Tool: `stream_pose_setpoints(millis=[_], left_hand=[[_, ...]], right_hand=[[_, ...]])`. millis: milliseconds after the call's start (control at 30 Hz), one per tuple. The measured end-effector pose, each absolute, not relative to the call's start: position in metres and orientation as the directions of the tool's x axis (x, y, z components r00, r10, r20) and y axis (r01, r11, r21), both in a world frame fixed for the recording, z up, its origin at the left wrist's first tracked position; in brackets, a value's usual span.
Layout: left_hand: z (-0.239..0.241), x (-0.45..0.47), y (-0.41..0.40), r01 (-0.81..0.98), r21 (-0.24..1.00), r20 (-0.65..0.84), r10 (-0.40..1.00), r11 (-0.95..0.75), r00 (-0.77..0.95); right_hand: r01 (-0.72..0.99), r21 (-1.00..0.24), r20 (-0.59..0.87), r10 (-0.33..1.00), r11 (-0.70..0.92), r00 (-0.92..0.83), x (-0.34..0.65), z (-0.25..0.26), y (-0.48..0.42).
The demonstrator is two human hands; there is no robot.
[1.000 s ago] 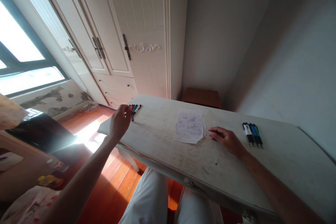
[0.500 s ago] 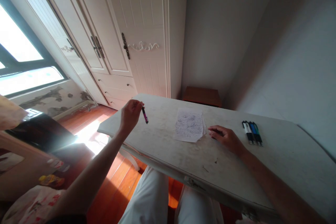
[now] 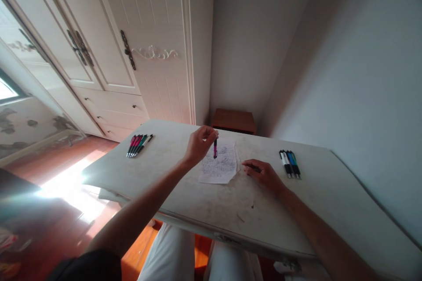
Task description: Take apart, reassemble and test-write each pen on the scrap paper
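Observation:
My left hand (image 3: 199, 143) pinches a pink pen (image 3: 215, 149) and holds it upright, tip down, over the top of a scribbled sheet of paper (image 3: 220, 166) on the white table (image 3: 184, 193). My right hand (image 3: 262, 173) rests on the table just right of the paper, fingers curled loosely against the surface with nothing visible in them. A row of several pens (image 3: 138, 145) lies at the table's left end. A second row of pens (image 3: 289, 163) lies to the right of my right hand.
A white wardrobe (image 3: 132, 44) with drawers stands behind the table's left side. A small brown wooden stand (image 3: 233, 120) sits in the corner beyond the table. Grey walls close in at the back and right. My legs in white trousers (image 3: 171, 254) are under the table.
My left hand lifted a pink pen from the left row and carried it right until it hangs over the paper. The view turned right. My right hand stayed by the paper.

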State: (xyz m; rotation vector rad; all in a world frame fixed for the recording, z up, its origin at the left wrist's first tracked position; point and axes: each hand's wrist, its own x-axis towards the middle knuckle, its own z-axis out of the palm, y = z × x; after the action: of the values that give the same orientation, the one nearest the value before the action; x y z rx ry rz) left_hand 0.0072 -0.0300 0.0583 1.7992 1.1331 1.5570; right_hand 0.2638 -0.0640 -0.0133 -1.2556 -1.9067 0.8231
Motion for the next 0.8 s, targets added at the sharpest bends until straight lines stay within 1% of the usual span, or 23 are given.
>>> stream_pose_setpoints(millis=[133, 267, 400, 533, 600, 700, 800], left_hand=[[0.05, 0.026, -0.022, 0.242, 0.796, 0.557, 0.828, -0.555, 0.065], [0.044, 0.03, -0.02, 0.192, 0.802, 0.562, 0.823, -0.566, 0.078], [0.032, 0.025, -0.021, 0.118, 0.793, 0.593, 0.801, -0.598, 0.076], [0.019, 0.019, -0.02, 0.085, 0.821, 0.551, 0.823, -0.565, 0.138], [0.015, 0.016, -0.018, 0.114, 0.831, 0.518, 0.833, -0.544, 0.196], [0.01, 0.011, -0.015, 0.158, 0.839, 0.471, 0.841, -0.52, 0.265], [0.009, 0.008, -0.011, 0.147, 0.859, 0.445, 0.857, -0.49, 0.258]], right_hand=[[0.481, -0.811, 0.214, 0.934, 0.333, -0.286, 0.264, -0.012, -0.065], [0.505, -0.798, 0.211, 0.938, 0.328, -0.275, 0.263, -0.011, -0.065], [0.503, -0.819, 0.173, 0.954, 0.277, -0.245, 0.262, -0.011, -0.064], [0.485, -0.842, 0.154, 0.967, 0.236, -0.202, 0.26, -0.009, -0.064], [0.464, -0.852, 0.178, 0.968, 0.242, -0.178, 0.256, -0.005, -0.064], [0.427, -0.857, 0.254, 0.958, 0.288, -0.136, 0.244, 0.003, -0.061], [0.365, -0.869, 0.299, 0.942, 0.334, -0.151, 0.224, 0.011, -0.052]])
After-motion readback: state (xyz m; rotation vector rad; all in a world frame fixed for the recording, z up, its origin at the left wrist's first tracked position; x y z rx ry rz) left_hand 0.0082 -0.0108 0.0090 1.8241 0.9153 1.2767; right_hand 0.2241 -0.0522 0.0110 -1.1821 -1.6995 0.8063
